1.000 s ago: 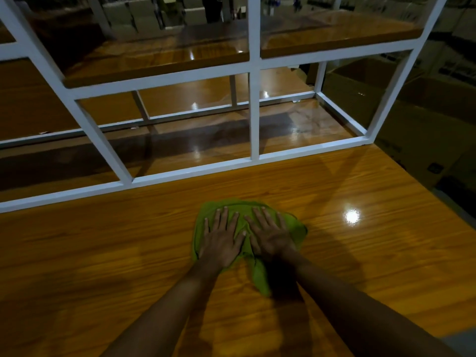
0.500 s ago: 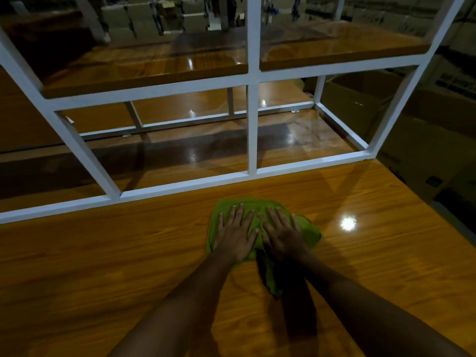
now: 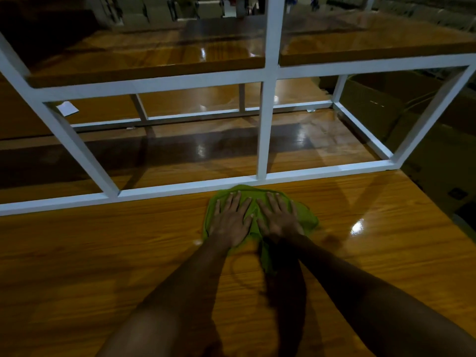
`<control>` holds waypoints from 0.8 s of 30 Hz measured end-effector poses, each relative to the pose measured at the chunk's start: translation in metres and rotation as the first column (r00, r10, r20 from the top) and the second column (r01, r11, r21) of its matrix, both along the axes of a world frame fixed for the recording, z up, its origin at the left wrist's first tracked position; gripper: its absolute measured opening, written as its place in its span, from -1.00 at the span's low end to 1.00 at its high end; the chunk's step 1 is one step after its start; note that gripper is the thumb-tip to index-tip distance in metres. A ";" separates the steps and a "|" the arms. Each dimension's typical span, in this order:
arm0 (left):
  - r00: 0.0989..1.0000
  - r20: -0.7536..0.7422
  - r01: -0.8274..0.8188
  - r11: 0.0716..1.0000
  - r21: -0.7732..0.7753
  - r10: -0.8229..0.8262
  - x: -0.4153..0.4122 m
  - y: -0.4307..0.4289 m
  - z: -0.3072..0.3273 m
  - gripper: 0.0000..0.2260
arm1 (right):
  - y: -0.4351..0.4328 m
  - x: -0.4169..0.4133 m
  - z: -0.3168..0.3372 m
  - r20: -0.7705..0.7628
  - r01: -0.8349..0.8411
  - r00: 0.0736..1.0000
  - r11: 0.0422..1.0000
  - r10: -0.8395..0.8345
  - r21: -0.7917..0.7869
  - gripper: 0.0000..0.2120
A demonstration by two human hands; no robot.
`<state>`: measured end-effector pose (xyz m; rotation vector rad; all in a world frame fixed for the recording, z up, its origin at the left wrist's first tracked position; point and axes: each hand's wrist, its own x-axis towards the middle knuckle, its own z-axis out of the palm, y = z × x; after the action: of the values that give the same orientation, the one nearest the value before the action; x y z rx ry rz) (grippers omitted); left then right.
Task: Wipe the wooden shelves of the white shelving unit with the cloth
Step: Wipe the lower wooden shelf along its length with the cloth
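A green cloth (image 3: 305,217) lies flat on the glossy wooden surface (image 3: 103,253), its far edge touching the bottom rail of the white shelving unit (image 3: 265,124). My left hand (image 3: 231,220) and my right hand (image 3: 279,220) press down on it side by side, palms flat and fingers spread. A tail of the cloth trails back under my right wrist. Behind the rail a lower wooden shelf (image 3: 206,150) shows glare and shadow. An upper wooden shelf (image 3: 154,55) sits above it in the frame.
A small white slip of paper (image 3: 67,108) sits behind the left post of the frame. Brown cardboard boxes (image 3: 438,140) stand beyond the right end of the unit. The wooden surface ends at the right edge (image 3: 438,217). More boxes fill the dark background.
Both hands have slid the cloth forward across the wooden surface, from mid-board up to the white bottom rail. The view has also moved closer to the shelving unit.
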<state>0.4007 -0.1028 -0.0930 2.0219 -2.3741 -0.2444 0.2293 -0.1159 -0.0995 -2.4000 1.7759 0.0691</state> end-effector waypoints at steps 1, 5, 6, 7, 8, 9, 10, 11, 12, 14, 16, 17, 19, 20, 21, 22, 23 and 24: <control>1.000 -0.004 -0.012 1.000 -0.004 0.012 0.001 -0.001 0.000 -0.49 | -0.004 0.005 0.001 -0.006 0.012 1.000 1.000 -0.012 0.011 -0.38; 0.997 -0.021 -0.079 0.997 0.006 0.079 0.009 0.002 -0.001 -0.50 | -0.008 0.034 0.004 -0.026 0.033 0.999 0.999 -0.032 0.022 -0.45; 0.996 -0.028 -0.090 0.996 0.007 0.090 0.014 0.005 -0.002 -0.50 | -0.007 0.040 0.004 -0.019 0.028 0.999 0.999 -0.028 0.018 -0.46; 0.995 -0.032 -0.098 0.995 0.000 0.098 0.021 0.008 -0.003 -0.50 | -0.004 0.047 0.004 -0.015 0.020 1.000 1.000 -0.020 0.017 -0.46; 0.994 -0.032 -0.103 0.995 -0.011 0.103 0.027 0.011 -0.004 -0.50 | 0.000 0.053 0.003 -0.017 0.014 1.000 1.000 -0.013 0.018 -0.46; 0.994 -0.029 -0.107 0.994 -0.020 0.107 0.033 0.015 -0.006 -0.50 | 0.005 0.059 0.002 -0.020 0.009 1.000 1.000 -0.009 0.019 -0.46; 0.993 -0.027 -0.113 0.993 -0.020 0.112 0.039 0.019 -0.006 -0.50 | 0.010 0.065 0.001 -0.021 0.006 1.000 1.000 -0.006 0.020 -0.47; 0.993 -0.025 -0.118 0.993 -0.015 0.118 0.044 0.023 -0.007 -0.50 | 0.015 0.071 0.001 -0.018 0.007 1.000 1.000 -0.007 0.018 -0.47; 0.993 -0.022 -0.120 0.993 -0.013 0.120 0.048 0.027 -0.008 -0.50 | 0.021 0.077 0.001 -0.013 0.010 1.000 1.000 -0.009 0.015 -0.47; 0.993 -0.012 -0.117 0.993 -0.011 0.117 0.057 0.038 -0.008 -0.50 | 0.032 0.087 0.003 -0.019 0.006 1.000 1.000 -0.005 0.021 -0.48; 0.993 -0.007 -0.118 0.993 -0.013 0.118 0.067 0.053 -0.008 -0.50 | 0.046 0.094 0.002 -0.018 -0.008 1.000 1.000 0.008 0.018 -0.47; 0.993 -0.004 -0.117 0.993 -0.018 0.117 0.070 0.062 -0.009 -0.49 | 0.054 0.095 0.001 -0.017 -0.021 1.000 1.000 0.021 0.005 -0.47; 0.994 -0.007 -0.106 0.994 -0.016 0.106 0.074 0.081 -0.009 -0.48 | 0.071 0.093 -0.002 -0.025 -0.070 0.997 0.997 0.069 -0.036 -0.42; 0.995 -0.011 -0.100 0.995 -0.013 0.100 0.074 0.089 -0.010 -0.47 | 0.078 0.089 -0.003 -0.024 -0.099 0.995 0.993 0.098 -0.059 -0.37; 0.996 -0.009 -0.093 0.996 -0.014 0.093 0.073 0.095 -0.010 -0.46 | 0.082 0.084 -0.004 -0.017 -0.124 0.992 0.989 0.123 -0.079 -0.33; 0.997 -0.001 -0.081 0.997 -0.011 0.081 0.071 0.097 -0.010 -0.45 | 0.084 0.078 -0.005 -0.005 -0.138 0.990 0.986 0.138 -0.095 -0.31; 0.998 0.006 -0.064 0.998 -0.007 0.064 0.069 0.096 -0.010 -0.43 | 0.084 0.072 -0.006 0.009 -0.141 0.990 0.984 0.143 -0.110 -0.31; 0.999 0.011 -0.041 0.999 -0.004 0.041 0.067 0.092 -0.010 -0.43 | 0.082 0.067 -0.006 0.024 -0.130 0.991 0.983 0.134 -0.127 -0.32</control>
<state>0.4681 -0.0107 -0.1026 2.0727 -2.3346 -0.2282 0.2968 -0.0338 -0.1051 -2.5882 1.6520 -0.0683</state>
